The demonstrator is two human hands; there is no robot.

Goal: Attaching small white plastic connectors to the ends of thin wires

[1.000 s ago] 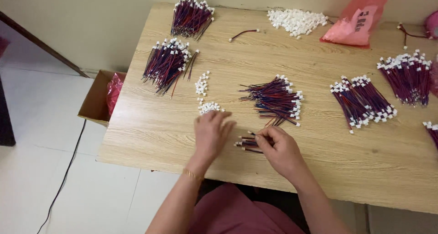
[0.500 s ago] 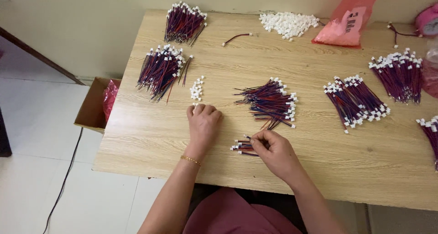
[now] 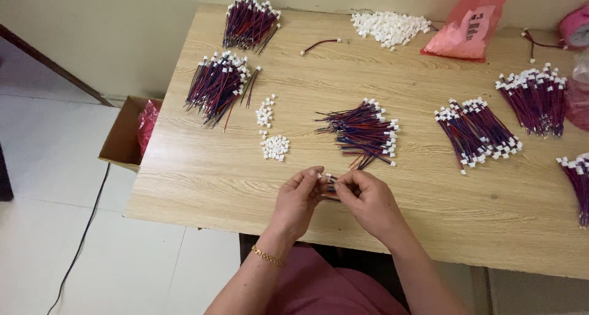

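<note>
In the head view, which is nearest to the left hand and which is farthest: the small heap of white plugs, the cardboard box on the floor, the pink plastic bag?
1. The small heap of white plugs, on the table just beyond the left hand.
2. The cardboard box, on the floor past the table's left end.
3. The pink plastic bag, at the table's far edge, to the right.

The scene is viewed from a single head-worn camera; the wooden counter (image 3: 429, 204) is seen steeply from above, fairly near.
</note>
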